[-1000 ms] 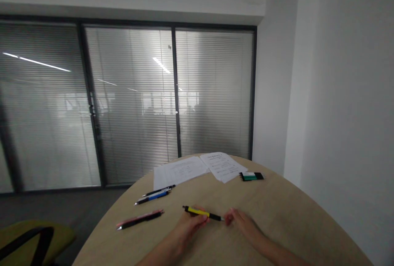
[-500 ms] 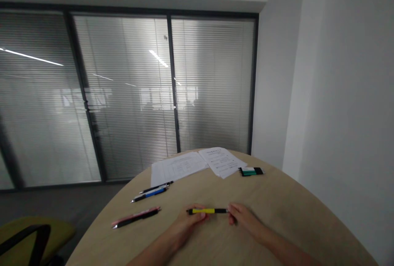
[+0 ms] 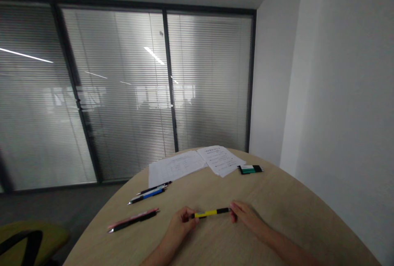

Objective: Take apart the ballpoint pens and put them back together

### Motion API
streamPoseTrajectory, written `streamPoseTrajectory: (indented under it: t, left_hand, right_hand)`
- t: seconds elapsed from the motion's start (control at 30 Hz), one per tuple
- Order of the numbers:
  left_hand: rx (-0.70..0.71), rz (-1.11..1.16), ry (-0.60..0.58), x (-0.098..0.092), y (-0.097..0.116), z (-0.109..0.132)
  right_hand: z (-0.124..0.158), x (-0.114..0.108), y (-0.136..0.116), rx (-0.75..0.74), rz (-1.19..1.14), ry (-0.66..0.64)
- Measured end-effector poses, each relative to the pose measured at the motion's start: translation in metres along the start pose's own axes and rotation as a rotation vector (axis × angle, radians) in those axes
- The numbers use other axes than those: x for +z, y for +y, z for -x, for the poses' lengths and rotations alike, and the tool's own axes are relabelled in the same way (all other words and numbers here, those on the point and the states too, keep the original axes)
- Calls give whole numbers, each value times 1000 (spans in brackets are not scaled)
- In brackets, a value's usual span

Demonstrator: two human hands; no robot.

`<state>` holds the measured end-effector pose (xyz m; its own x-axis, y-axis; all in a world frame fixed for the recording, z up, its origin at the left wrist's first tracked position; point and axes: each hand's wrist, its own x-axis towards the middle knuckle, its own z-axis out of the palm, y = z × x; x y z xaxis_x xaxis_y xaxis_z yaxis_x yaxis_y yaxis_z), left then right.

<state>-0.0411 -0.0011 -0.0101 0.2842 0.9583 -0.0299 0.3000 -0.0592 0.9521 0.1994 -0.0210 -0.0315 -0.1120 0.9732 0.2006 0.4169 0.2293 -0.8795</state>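
Note:
A yellow and black pen [image 3: 211, 213] is held level just over the near part of the table, between my two hands. My left hand [image 3: 184, 221] pinches its left black end, fingers curled. At the other end, the fingertips of my right hand [image 3: 241, 212] are closed on the tip. Left of my hands lie a black pen [image 3: 135, 221] and a pink pen [image 3: 131, 218], side by side. Farther back are a blue and black pen [image 3: 149, 195] and a dark pen [image 3: 154, 188].
Two printed sheets, a left paper [image 3: 175, 168] and a right paper [image 3: 220, 161], lie at the far side of the round wooden table [image 3: 197, 188]. A bundle of green and black pens [image 3: 250, 170] sits right of them. A chair [image 3: 37, 237] stands at lower left.
My left hand has slid from under the yellow pen's barrel to its left end, showing more of the barrel. The pen now slants slightly. The view has shifted a little.

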Motion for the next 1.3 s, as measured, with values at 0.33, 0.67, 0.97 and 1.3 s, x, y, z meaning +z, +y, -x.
streamPoseTrajectory:
  t: [0.33,0.67,0.97,1.3]
  left_hand:
    - [77,-41,-6,4,8,7]
    - [115,-300,-147,4,17,18]
    - [57,-307,-192,6,15,17]
    - [-2,-171,-157,4,8,10]
  right_hand:
    - [-1,1,3,-23,-77,-38]
    - [-1,3,10,75,-114,-1]
    - [6,5,-4,147,-23,93]
    - [20,11,-14,25,122,268]
